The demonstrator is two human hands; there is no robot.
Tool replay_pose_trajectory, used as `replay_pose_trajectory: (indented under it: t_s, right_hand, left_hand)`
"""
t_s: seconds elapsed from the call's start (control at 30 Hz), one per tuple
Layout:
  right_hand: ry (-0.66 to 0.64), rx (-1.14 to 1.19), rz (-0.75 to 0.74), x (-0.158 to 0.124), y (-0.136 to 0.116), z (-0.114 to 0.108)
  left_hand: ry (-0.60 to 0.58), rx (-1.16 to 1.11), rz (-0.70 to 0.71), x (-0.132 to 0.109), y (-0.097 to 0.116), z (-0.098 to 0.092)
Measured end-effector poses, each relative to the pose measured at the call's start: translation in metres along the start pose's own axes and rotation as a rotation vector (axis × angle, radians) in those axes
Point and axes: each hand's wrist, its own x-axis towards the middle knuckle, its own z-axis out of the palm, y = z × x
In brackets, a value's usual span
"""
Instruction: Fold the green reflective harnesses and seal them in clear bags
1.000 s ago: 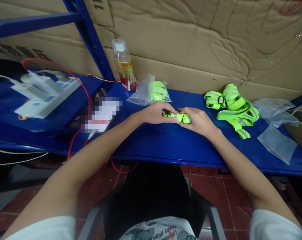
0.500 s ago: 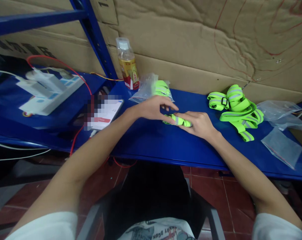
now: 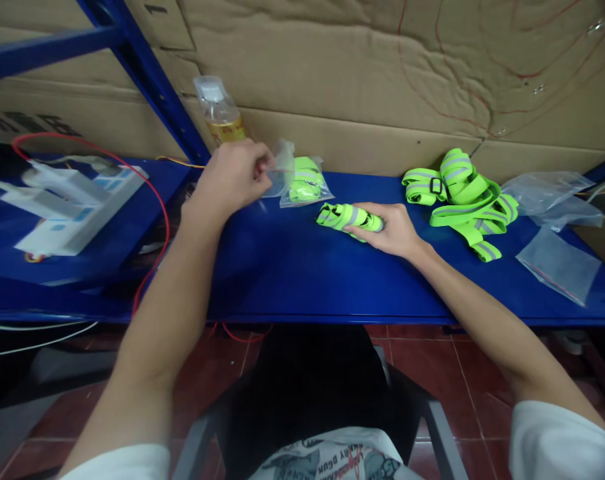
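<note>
My left hand (image 3: 235, 175) is closed, pinching the edge of a clear plastic bag (image 3: 281, 163) beside the bottle. Just right of that bag lies another clear bag with a folded neon-green strap (image 3: 306, 179) inside. My right hand (image 3: 395, 228) grips a folded bundle of neon-green reflective strap (image 3: 349, 217), thumb in front and fingers behind, just at the blue tabletop (image 3: 302, 273). To the right, a loose heap of the same green strap (image 3: 475, 200) with grey stripes and a black buckle rests on the table.
A bottle (image 3: 219, 110) stands against the cardboard wall (image 3: 332, 80). At the far right are a crumpled clear bag (image 3: 549, 190) and a flat one (image 3: 559, 263). A white power strip (image 3: 82, 213) with plugs and a red cable (image 3: 168, 227) sits left, near a blue shelf post (image 3: 149, 80).
My left hand has left the strap bundle and moved left to a clear bag, closing on it. The right hand keeps the bundle. The view has shifted; my left arm now covers the phone.
</note>
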Motion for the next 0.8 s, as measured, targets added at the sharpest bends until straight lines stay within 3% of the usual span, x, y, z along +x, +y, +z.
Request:
replay_pose_trajectory:
  t_s: [0.1,0.17,0.27,0.37,0.5,0.8]
  right_hand:
    - [0.082,0.196,0.072,0.003,-0.001,0.001]
    - [0.082,0.348,0.110,0.004,-0.006,0.002]
    - [-0.008,0.548,0.164,0.005,-0.015,0.004]
    - [-0.133,0.658,0.203,0.004,-0.020,0.005]
    - [-0.176,0.693,0.315,0.003,-0.019,0.005]
    - [0.103,0.610,0.508,0.008,0.004,0.009]
  left_hand:
    - [0.095,-0.010,0.022,0.002,0.015,0.001]
    - [0.153,0.007,0.089,0.003,0.022,0.012]
    - [0.223,0.128,0.286,0.002,0.031,0.043]
    - [0.124,0.147,0.367,-0.004,0.040,0.076]
    - [0.046,0.026,0.357,-0.010,0.043,0.097]
    - [0.274,-0.095,0.159,-0.010,0.038,0.106]
